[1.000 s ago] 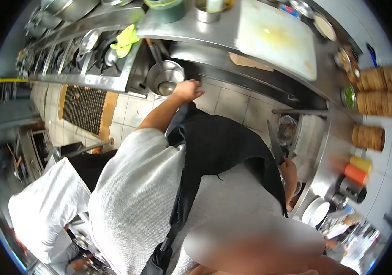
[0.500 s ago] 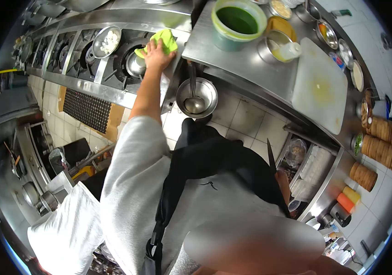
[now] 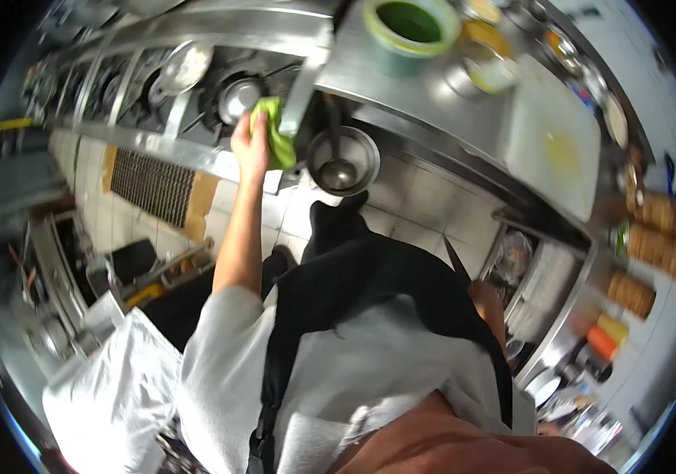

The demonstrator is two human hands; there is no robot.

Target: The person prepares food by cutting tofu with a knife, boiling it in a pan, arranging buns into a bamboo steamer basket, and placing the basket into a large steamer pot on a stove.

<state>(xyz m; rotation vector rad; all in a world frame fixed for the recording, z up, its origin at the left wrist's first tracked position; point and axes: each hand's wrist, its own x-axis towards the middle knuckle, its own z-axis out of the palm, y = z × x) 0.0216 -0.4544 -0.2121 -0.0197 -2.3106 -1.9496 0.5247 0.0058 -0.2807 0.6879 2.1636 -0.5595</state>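
Note:
My left hand (image 3: 253, 146) grips a bright green cloth (image 3: 276, 136), which hangs from it at the front edge of the stove (image 3: 172, 150). Just beyond the fingers, a small metal pan (image 3: 241, 100) rests on a burner. Down at my right side, my right hand (image 3: 486, 302) is closed on a knife (image 3: 456, 259) whose dark blade points up and away; its handle is hidden. A ladle (image 3: 337, 174) leans in a metal bowl (image 3: 360, 156) below the counter.
On the counter (image 3: 401, 91) are a tub of green liquid (image 3: 407, 35), a metal pot (image 3: 464, 75) and a white cutting board (image 3: 551, 142). Bamboo steamers (image 3: 658, 249) stand at the right. A co-worker's white top (image 3: 113, 387) shows at the lower left.
My left hand reached to the stove, took hold of the green cloth and lifted it toward me, off the stove top. The knife remains in my right hand.

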